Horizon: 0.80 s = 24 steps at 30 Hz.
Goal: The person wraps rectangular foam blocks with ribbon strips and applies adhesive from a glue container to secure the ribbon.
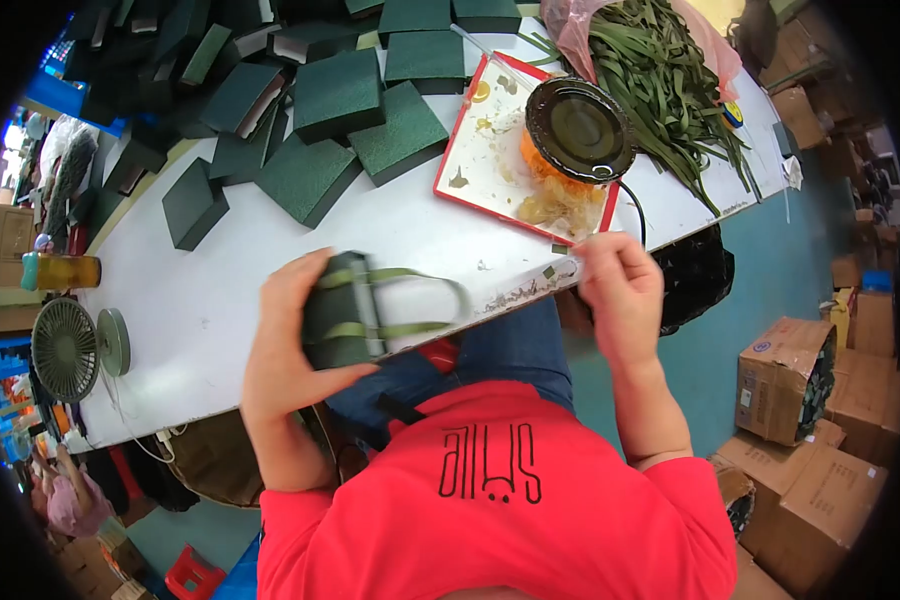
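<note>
My left hand (pixel 282 330) is wrapped round a dark green box (pixel 332 315) at the table's front edge. A lighter green ribbon (pixel 425 278) loops out from the box's right side, slightly blurred. To the right, my right hand (pixel 618 285) is raised near the table edge with its fingers pinched together; what they hold, if anything, is too small to tell. Just beyond it lies a red-rimmed white tray (pixel 460 150) with a round dark pot (pixel 580 130) and yellowish residue on it.
Many green boxes (pixel 340 92) are piled at the back left. Green ribbons (pixel 660 80) lie heaped in a pink bag at the back right. A small fan (pixel 66 348) and a jar (pixel 62 271) are at the left. Cardboard boxes (pixel 785 380) stand on the floor at right.
</note>
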Motion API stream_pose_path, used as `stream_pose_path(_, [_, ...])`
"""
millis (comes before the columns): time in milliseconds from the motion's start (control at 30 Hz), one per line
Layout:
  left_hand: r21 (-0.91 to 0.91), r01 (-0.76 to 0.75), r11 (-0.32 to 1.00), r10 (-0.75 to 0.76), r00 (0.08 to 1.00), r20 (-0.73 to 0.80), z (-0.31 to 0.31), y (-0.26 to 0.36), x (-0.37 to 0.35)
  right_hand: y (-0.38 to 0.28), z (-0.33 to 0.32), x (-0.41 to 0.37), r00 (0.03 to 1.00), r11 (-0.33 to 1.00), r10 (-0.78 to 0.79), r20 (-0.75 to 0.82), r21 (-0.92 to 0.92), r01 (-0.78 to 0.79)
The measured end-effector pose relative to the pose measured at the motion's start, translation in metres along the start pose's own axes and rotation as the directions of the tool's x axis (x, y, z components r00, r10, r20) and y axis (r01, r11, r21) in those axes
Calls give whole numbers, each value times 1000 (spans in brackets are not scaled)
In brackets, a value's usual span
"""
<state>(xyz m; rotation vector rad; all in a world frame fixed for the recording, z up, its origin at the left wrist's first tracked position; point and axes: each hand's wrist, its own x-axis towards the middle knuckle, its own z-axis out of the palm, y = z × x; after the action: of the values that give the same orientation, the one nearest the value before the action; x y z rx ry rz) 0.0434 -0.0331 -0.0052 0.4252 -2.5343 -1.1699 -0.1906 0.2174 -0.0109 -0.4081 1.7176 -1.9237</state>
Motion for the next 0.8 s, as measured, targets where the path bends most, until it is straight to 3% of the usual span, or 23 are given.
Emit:
stream_pose_path(67, [194, 64, 979, -49, 996, -81, -25, -13, -18, -1, -24, 8, 985, 993, -109, -133, -55, 103])
stream_pose_path(133, [417, 251, 874, -196, 966, -170, -49, -18, -33, -6, -50, 18, 943, 969, -171, -286, -223, 108])
stream_pose_path(267, [529, 566, 633, -416, 824, -384, -80, -52, -70, 7, -114, 47, 826, 892, -350, -442, -426, 151])
stream_pose_path(367, [719, 551, 425, -371, 830, -417, -96, -78, -94, 13, -153, 62, 774, 736, -442, -454, -676, 24])
stream_pose_path(467, [684, 543, 487, -250, 837, -487, -85, -53, -57, 22, -179, 78, 695, 594, -559, -453, -803, -46])
stream_pose_path(500, [648, 493, 580, -205, 859, -469, -81, -51, -45, 23, -187, 82, 705, 604, -519, -483, -791, -97])
stream_pose_path(600, [528, 283, 801, -139, 945, -294, -57, -47, 2, 32, -213, 95, 603, 485, -640, -476, -859, -163])
stream_pose_path(667, [479, 132, 868, -25, 974, -223, -33, -44, 34, 39, -236, 99, 648, 404, -636, -419, -896, -183])
stream_pose_path(733, [513, 101, 853, -6, 983, -182, -15, -43, 60, 38, -243, 97, 733, 356, -567, -375, -914, -192])
stream_pose_path(800, [561, 92, 823, -10, 989, -148, -5, -47, 66, 30, -239, 94, 761, 444, -472, -446, -866, -232])
